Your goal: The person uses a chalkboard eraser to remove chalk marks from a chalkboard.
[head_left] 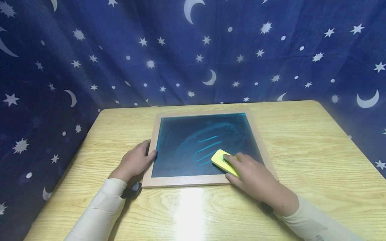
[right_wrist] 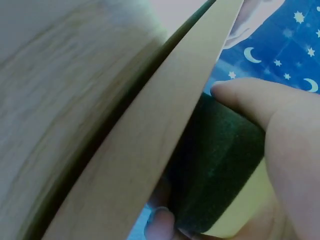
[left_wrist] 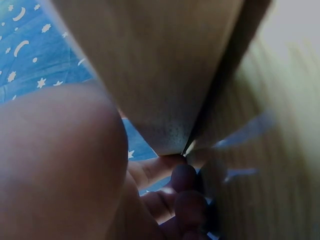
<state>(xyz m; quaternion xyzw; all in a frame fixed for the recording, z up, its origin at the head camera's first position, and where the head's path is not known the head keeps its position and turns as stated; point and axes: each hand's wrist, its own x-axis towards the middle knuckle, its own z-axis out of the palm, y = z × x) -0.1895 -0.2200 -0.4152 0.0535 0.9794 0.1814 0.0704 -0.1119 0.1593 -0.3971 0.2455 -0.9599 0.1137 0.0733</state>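
A small wood-framed chalkboard (head_left: 181,134) lies on the table, with several blue chalk strokes (head_left: 208,147) and a smeared haze on its dark surface. My left hand (head_left: 135,162) grips the frame's left side, thumb over the top; in the left wrist view its fingers (left_wrist: 160,200) curl at the frame's edge. Near the board's lower right, my right hand (head_left: 253,175) holds a yellow board eraser (head_left: 221,159), which rests on the board just right of the strokes. The right wrist view shows the eraser's dark felt side (right_wrist: 220,160) between thumb and fingers.
The light wooden table (head_left: 307,144) extends around the board on all sides. Behind and to both sides hangs a blue curtain (head_left: 169,40) with white moons and stars. A dark wrist device (head_left: 131,191) sits below the left hand.
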